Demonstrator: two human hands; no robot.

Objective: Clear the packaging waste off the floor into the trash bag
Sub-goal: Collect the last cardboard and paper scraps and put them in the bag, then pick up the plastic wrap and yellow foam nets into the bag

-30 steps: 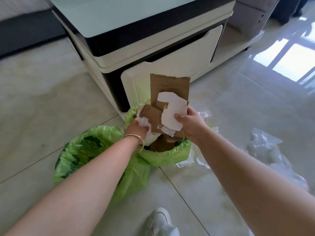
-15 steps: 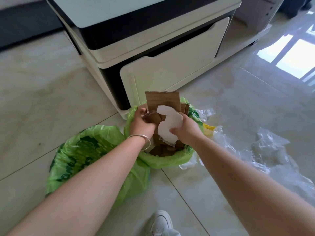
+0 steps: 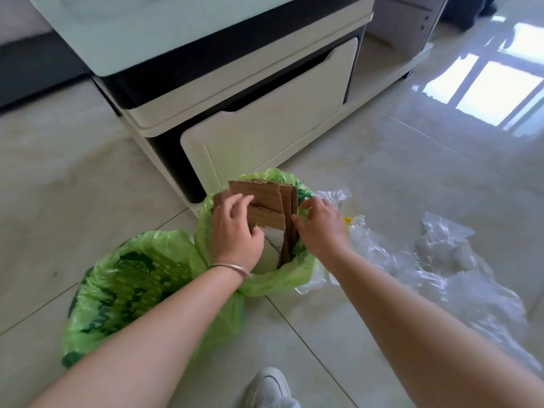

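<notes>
Both hands over the mouth of the green trash bag (image 3: 266, 282) at frame centre, which sits on the tile floor (image 3: 59, 187) right in front of a white cabinet (image 3: 265, 128). Cardboard pieces (image 3: 265, 201) stand upright inside the bag, tops sticking above the rim, some white paper (image 3: 275, 238) tucked in front of them. Left hand (image 3: 235, 231), fingers spread and relaxed, lies against the cardboard's left side, pressing rather than gripping; silver bangle (image 3: 232, 267) on that wrist. Right hand (image 3: 322, 228) is at the cardboard's right edge, fingers loosely extended, gripping nothing; can't tell whether it touches the cardboard or the bag rim. Hands are apart, cardboard between them. A second green bag (image 3: 126, 290) slumps on the floor at lower left, touching the first. Clear plastic wrap (image 3: 441, 260) lies crumpled across the floor at right, near the bag, with a small yellow scrap (image 3: 348, 220) just beside the rim. White shoe (image 3: 269, 387) at bottom centre.
</notes>
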